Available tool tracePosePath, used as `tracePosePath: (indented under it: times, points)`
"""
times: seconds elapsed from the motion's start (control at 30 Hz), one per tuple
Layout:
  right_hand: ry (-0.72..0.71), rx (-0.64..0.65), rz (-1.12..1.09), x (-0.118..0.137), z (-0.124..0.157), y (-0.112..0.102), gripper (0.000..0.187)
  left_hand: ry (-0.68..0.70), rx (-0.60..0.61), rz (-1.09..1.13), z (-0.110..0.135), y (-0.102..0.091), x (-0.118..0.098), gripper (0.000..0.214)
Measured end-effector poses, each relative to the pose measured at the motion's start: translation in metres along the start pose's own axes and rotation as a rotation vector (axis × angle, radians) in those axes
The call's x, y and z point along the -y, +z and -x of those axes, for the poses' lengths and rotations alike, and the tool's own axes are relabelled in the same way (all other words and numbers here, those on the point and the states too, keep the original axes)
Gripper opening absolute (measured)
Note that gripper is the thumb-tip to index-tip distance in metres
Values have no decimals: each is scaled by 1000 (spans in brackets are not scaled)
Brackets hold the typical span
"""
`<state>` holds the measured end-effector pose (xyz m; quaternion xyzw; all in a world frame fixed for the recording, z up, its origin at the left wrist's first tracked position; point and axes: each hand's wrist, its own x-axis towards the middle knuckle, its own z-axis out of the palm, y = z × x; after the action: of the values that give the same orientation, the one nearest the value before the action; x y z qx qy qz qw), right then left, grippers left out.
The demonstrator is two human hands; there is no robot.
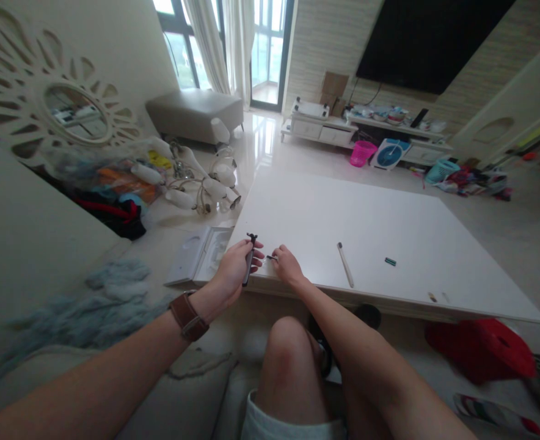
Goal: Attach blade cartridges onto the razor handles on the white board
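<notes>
Daylit living room with a glossy floor [263,137] and pale walls.
Daylight enters through the window [184,52] at eleven o'clock, flanked by a cream curtain [240,49], and through the glass door [266,58] at twelve, leaving bright reflections on the floor below it. A grey bench [192,113] stands at eleven too, under the window. At ten, a round mirror [76,114] in a pierced white frame hangs on the plain wall [109,36], and a chandelier [215,187] lies on the floor. Toward one, the striped wall [327,40] carries a dark screen [426,43], with a white cabinet [306,129] running along its foot toward two. A white table [325,208] spreads from the centre to four; a pale sofa [173,409] sits at seven.
</notes>
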<state>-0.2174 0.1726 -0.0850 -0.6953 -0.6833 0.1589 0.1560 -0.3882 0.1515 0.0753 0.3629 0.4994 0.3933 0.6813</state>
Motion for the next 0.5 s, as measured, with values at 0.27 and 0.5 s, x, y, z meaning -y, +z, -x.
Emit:
tracePosePath:
  times: [0.27,0.5]
  points:
    - [-4,17,26,0,1,0,16,-2,1,-4,1,-1,-1,19]
    - [-9,41,51,0,1,-5,10,-1,3,-4,1,-1,0,18]
